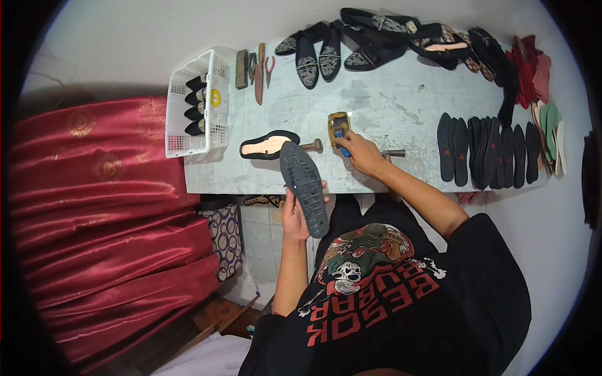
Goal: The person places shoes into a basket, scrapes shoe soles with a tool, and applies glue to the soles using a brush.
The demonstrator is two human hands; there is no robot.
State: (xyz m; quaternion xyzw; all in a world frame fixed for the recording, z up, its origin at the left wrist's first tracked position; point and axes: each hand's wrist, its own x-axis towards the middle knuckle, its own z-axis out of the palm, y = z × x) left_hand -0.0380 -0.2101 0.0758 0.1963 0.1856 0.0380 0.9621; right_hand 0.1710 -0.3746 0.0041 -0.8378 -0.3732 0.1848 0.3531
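Note:
My left hand grips a black shoe sole near its heel end and holds it up at the table's near edge. The ridged, blocky face of the sole is turned up. My right hand is closed on the blue handle of a brush, whose tip is in a small yellowish-brown container. Partly behind the sole lies a black shoe with its pale bottom up. Beside it a hammer head shows, and another metal tool sticks out beyond my right wrist.
On the whitish table, black patterned shoes line the back. Several black soles stand in a row at the right. A white plastic basket of shoes is at the left, beside a knife and red-handled pliers.

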